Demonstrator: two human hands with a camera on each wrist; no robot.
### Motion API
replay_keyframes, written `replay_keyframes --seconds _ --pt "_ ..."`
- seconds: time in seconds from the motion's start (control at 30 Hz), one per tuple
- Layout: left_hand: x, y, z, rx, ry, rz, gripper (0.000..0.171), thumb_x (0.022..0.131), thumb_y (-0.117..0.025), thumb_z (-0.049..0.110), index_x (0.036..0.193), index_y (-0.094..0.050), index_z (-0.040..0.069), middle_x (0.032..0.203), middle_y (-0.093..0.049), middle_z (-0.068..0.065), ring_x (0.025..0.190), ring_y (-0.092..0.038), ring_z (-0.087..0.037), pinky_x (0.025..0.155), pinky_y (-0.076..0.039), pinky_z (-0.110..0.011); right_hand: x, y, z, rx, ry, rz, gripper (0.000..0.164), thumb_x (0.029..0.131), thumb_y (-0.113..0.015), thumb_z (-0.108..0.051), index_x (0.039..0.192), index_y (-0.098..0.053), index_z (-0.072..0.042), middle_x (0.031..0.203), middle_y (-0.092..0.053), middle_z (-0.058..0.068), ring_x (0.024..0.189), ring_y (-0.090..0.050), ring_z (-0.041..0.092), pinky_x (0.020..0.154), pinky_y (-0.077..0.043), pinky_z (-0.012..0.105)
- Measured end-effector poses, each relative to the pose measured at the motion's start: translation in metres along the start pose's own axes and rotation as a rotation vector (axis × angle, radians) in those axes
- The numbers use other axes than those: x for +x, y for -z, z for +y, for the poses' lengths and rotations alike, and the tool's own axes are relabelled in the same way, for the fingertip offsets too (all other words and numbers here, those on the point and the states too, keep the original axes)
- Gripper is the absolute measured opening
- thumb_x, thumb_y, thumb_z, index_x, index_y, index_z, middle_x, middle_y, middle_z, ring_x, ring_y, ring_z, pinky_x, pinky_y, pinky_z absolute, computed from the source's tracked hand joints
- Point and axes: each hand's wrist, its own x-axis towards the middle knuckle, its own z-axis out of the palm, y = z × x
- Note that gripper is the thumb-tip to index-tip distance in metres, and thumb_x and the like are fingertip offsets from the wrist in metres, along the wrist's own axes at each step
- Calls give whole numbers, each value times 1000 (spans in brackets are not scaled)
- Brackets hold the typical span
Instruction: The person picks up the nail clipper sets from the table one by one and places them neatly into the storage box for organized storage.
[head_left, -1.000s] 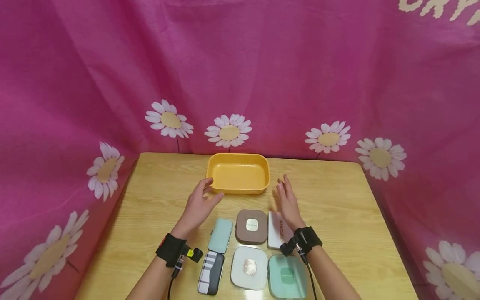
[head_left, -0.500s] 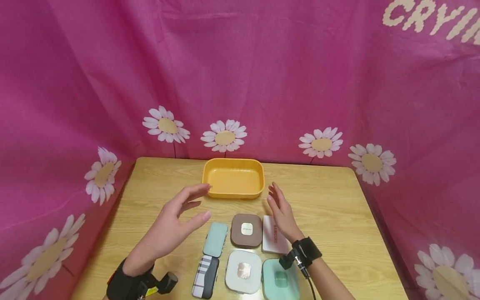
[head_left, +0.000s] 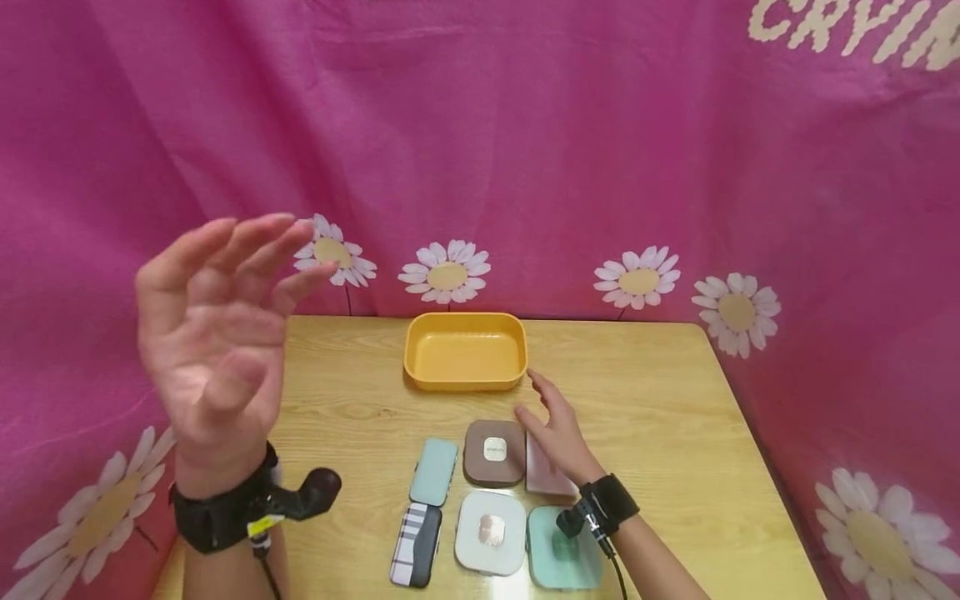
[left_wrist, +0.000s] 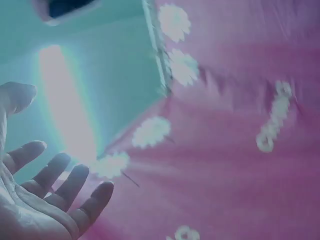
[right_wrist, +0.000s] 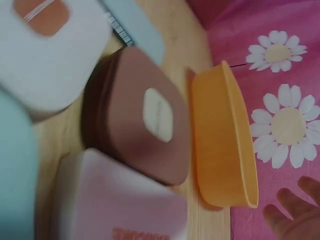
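A yellow tray [head_left: 465, 385] is standing near the back of the worktop [head_left: 675, 417]; in front, a brown case [head_left: 495, 472] is lying just beside a pale lettered box [head_left: 546, 480], the latter being partly hidden by the right hand [head_left: 558, 433]. The tray is being judged light, stiff and fairly slippery, its end walls being rated the best hold. Case and box are being assessed as rigid and smooth, their weight being left undetermined; a grip across opposite sides is being preferred to the flat tops. The right hand is being held above the box, fingers loosely extended, thumb apart, nothing being gripped or visibly touched. The left hand [head_left: 221, 333] is being held raised well apart from the objects, fingers spread and slightly bent, nothing being held or touched.
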Motion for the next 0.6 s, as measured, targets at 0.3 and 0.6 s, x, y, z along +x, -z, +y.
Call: replay_keyframes --seconds 0.3,0.6 --pt "-21 14 -51 764 436 -447 68 78 -76 6 138 -44 1 141 -47 -10 129 -44 -26 103 -42 -41 -17 -21 7 -215 55 -130 67 86 -70 -35 142 -43 -10 147 -39 12 135 -37 30 106 -32 57" --pt "-114 40 -95 971 823 -794 79 79 -70 53 146 -33 34 144 -40 12 129 -40 -9 101 -43 -41 -37 -33 5 -309 131 -262 71 80 -73 -45 139 -48 -13 141 -45 2 126 -43 17 101 -41 45"
